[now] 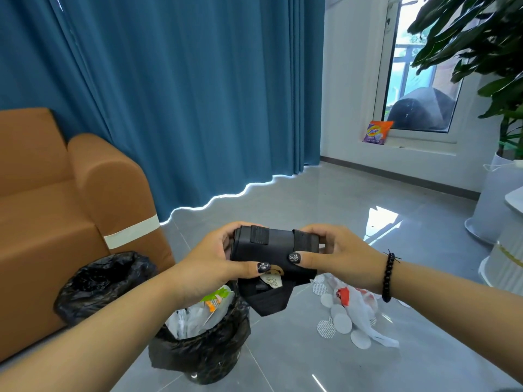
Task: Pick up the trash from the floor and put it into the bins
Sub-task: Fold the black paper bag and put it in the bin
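Two hands hold a folded black fabric bundle with strap-like tabs at mid-air above the grey tiled floor. The left hand grips the bundle's left end, fingers curled over the top edge and thumb pressed flat on its front face; the right hand grips the right end the same way, thumb on the front, a black beaded bracelet on its wrist. Both thumbs carry dark patterned nails. A small pale paper tag with printed characters hangs from the bundle's lower edge, and a loose flap of the black fabric droops below it.

Directly under the bundle stands a round bin lined with a black plastic bag, holding white plastic wrapping and a green-and-orange packet. A second black-lined bin sits to its left, against the arm of a brown leather sofa with a strip of white tape on its front.

On the floor to the right of the bins lie a crumpled white plastic bag with red print and scattered round white cotton pads. Blue pleated curtains fill the background; an orange-and-purple detergent packet leans on the sill of a white-framed window, beside a large-leaved green plant in a white ribbed pot.
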Demonstrator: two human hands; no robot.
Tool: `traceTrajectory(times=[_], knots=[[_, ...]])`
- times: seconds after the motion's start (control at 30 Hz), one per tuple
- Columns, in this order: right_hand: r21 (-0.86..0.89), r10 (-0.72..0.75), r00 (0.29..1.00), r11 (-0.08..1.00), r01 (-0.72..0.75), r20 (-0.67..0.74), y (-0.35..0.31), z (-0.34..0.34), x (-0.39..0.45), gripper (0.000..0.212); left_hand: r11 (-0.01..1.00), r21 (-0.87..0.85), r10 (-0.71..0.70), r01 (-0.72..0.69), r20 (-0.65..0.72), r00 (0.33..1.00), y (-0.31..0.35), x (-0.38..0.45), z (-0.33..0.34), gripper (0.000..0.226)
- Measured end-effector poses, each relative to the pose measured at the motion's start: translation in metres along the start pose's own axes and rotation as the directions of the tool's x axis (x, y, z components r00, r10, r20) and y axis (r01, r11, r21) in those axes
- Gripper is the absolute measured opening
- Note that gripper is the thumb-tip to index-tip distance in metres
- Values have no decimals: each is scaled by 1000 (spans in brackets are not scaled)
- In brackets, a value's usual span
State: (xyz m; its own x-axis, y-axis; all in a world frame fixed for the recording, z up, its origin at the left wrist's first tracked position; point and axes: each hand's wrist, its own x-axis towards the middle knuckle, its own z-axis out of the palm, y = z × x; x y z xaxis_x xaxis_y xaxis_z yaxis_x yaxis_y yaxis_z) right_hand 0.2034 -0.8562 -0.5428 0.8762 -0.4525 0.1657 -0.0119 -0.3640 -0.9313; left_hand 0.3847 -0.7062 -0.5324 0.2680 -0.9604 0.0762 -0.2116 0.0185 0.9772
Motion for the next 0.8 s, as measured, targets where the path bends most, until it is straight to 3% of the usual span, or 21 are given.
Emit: traceTrajectory(times=[0.23,0.3,0.4,0.53,0.67,0.8], knots=[[121,-102,979,985,124,-175,-11,5,0,26,976,-184,-123,115,-33,992,1,3,7,46],[71,-151,967,983,168,-206,-10,6,0,28,967,-217,-146,135,-36,989,0,3,10,44],[-140,-249,939,965,220,-238,-3,6,2,31,958,-255,-150,133,-51,987,0,3,12,43],[-498,-537,829,767,404,-155,2,7,3,35,937,-314,-166,151,-22,986,0,3,15,46],[-618,-668,743,594,515,-23,4,10,4,31,907,-364,-226,214,10,974,3,3,16,48],[-669,-705,707,504,546,45,7,12,6,27,909,-357,-239,217,-19,971,4,4,12,48]])
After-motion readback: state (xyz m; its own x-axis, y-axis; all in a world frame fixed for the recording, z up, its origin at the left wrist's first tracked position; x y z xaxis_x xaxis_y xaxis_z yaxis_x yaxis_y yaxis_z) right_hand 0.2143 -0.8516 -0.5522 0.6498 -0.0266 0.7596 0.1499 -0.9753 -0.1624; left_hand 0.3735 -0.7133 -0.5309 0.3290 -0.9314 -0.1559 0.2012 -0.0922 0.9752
